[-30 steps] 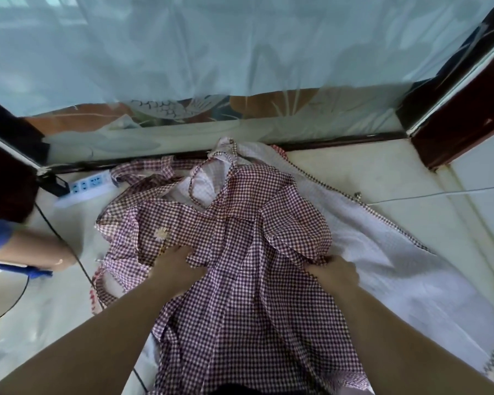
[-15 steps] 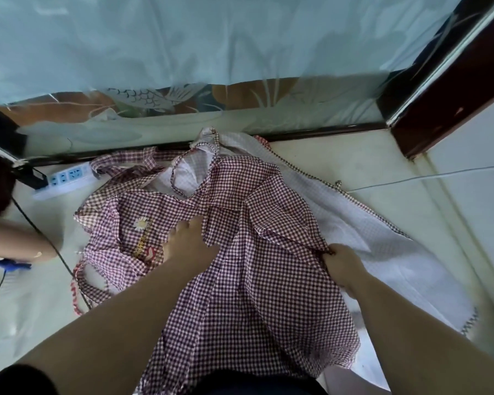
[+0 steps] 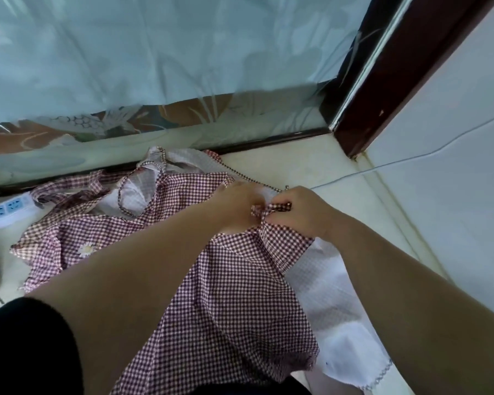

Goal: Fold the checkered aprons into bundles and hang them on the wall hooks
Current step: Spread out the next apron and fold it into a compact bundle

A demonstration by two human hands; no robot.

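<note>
A maroon-and-white checkered apron point(image 3: 234, 303) lies crumpled on the pale floor, with a daisy patch on its left part. Under it spreads a paler apron point(image 3: 334, 309), its white side up. Both hands meet at the checkered apron's right edge. My left hand point(image 3: 237, 205) reaches across and grips the bunched cloth. My right hand point(image 3: 300, 212) pinches a narrow checkered strap point(image 3: 271, 208) at the same spot. No wall hooks are in view.
A white power strip point(image 3: 5, 210) lies on the floor at the left, beside a loose apron strap. A pale curtain point(image 3: 154, 52) hangs over a patterned glass panel behind. A dark door frame point(image 3: 382, 89) and a white wall with a thin cable point(image 3: 411, 158) stand at the right.
My left hand has crossed from the apron's middle to its right edge, meeting my right hand. Together they have gathered the edge and a strap. The view has shifted right.
</note>
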